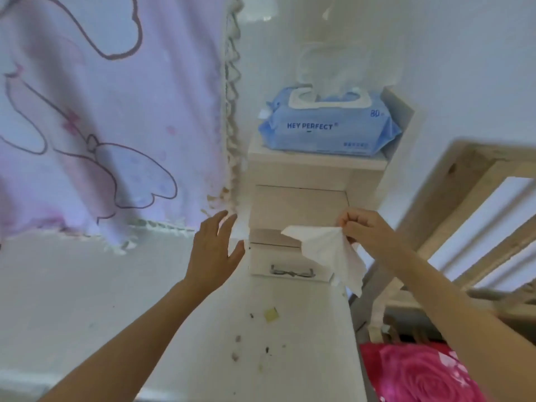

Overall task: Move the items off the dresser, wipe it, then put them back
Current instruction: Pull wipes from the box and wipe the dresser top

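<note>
A white wet wipe (pixel 333 253) hangs from my right hand (pixel 367 230), pinched at one corner between thumb and fingers in front of the white dresser (pixel 304 204). My left hand (pixel 216 253) is open with fingers spread, held to the left of the wipe and touching nothing. On the dresser's top sits a blue wet-wipe pack (pixel 327 123) with its white lid flipped up and a wipe sticking out. A metal drawer handle (pixel 293 271) shows low on the dresser front, under the wipe.
A pink cartoon-print curtain (pixel 101 117) hangs at the left, beside the dresser. A wooden bed frame (pixel 464 198) stands at the right, with a pink rose-print cloth (pixel 420 372) below it. The white floor holds crumbs and a yellow scrap (pixel 271 314).
</note>
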Demonstrator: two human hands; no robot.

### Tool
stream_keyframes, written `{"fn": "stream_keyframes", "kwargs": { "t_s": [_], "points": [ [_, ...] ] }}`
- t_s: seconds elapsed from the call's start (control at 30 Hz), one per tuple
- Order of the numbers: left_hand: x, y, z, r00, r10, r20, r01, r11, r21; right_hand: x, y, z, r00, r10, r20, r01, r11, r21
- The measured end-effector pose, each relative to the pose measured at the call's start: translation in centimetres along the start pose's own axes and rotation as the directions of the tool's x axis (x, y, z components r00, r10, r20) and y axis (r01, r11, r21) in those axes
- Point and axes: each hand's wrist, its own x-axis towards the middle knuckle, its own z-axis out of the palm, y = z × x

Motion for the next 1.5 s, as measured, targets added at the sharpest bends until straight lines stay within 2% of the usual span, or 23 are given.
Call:
{"fn": "stream_keyframes", "kwargs": {
  "t_s": [0.1,0.23,0.4,0.5,0.67,0.8,0.97,1.07,1.13,1.2,1.27,1.37,1.5],
  "points": [
    [-5.0,-1.6,1.6,0.986,-0.139,0.092,0.134,0.989,0.059,-0.5,5.4,2.7,0.990,0.115,0.082,-0.114,0.993,-0.014],
    [-12.1,-4.4,2.9,0.922,-0.321,0.217,0.290,0.943,0.160,-1.5,12.1,5.4,0.961,0.256,0.100,-0.231,0.950,-0.213],
    [-18.9,-8.7,3.6,0.812,-0.468,0.349,0.358,0.872,0.334,-2.7,17.8,4.9,0.933,0.316,-0.173,-0.360,0.840,-0.407],
    [-20.5,-10.8,3.9,0.826,-0.449,0.341,0.327,0.874,0.360,-3.0,19.2,5.1,0.914,0.310,-0.263,-0.402,0.785,-0.471],
    [-20.7,-14.6,5.3,0.931,-0.270,0.245,0.190,0.933,0.307,-2.6,20.9,8.4,0.902,0.321,-0.290,-0.428,0.760,-0.489],
    [-21.1,-15.5,5.9,0.967,-0.153,0.205,0.105,0.968,0.229,-1.7,21.8,9.8,0.935,0.190,-0.300,-0.330,0.774,-0.540],
    [-21.2,-15.8,6.1,0.968,-0.124,0.219,0.081,0.977,0.196,-1.3,24.6,10.7,0.980,0.167,-0.103,-0.193,0.718,-0.669],
    [-21.1,-15.9,5.9,0.969,-0.104,0.226,0.063,0.981,0.182,-0.3,24.6,11.5,0.973,0.202,-0.112,-0.225,0.720,-0.657],
    [-21.0,-15.8,5.7,0.970,-0.091,0.226,0.050,0.982,0.183,0.2,24.0,11.9,0.967,0.191,-0.170,-0.255,0.765,-0.591],
    [-20.9,-15.9,5.7,0.971,-0.083,0.225,0.043,0.983,0.177,0.2,23.7,11.8,0.967,0.191,-0.169,-0.253,0.810,-0.529],
    [-20.9,-16.1,5.8,0.969,-0.081,0.233,0.037,0.982,0.185,-0.2,23.8,11.9,0.978,0.191,-0.084,-0.205,0.796,-0.569],
    [-21.2,-16.3,6.0,0.965,-0.084,0.250,0.031,0.977,0.209,-0.8,24.0,13.7,0.990,0.111,0.092,-0.026,0.765,-0.644],
    [-21.4,-16.5,6.2,0.970,-0.067,0.232,0.010,0.971,0.239,-2.9,23.2,18.5,0.949,-0.020,0.315,0.208,0.790,-0.577]
  ]
}}
